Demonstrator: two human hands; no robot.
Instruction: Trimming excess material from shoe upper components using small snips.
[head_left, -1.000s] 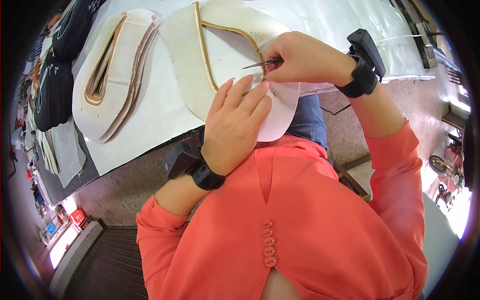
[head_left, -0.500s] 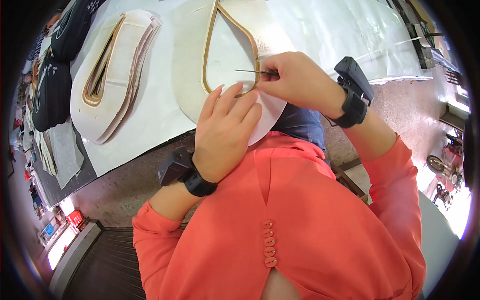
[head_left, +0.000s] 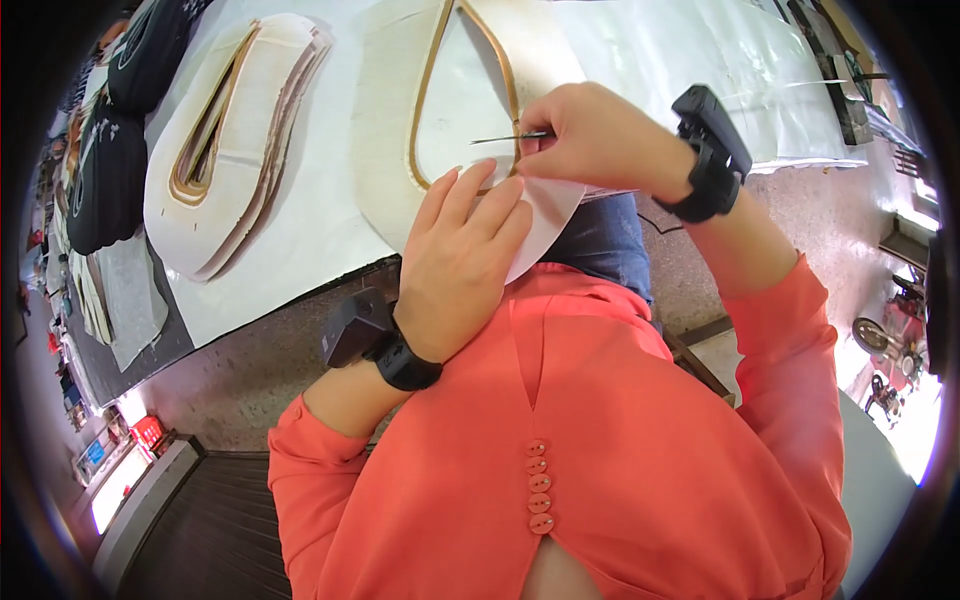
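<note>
Resting the left hand (head_left: 457, 255), with fingers parted and gripping nothing, on the panel (head_left: 385, 130) at the table (head_left: 320, 180) edge; pinching a pointed tool (head_left: 495, 139) between closed fingers of the right hand (head_left: 590, 135), across the brown rim (head_left: 515, 105). Probably working that rim; next, needing steady pressure, careful tip control.

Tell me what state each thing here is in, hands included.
Left hand: open, fingers slightly spread, resting on the pale piece
Right hand: closed around the tool
Tool: gripped, tip bare, pointing left
Pale piece: spread out, near end past the table edge
Stack: layered, untouched
Sheet: spread over the table
</note>
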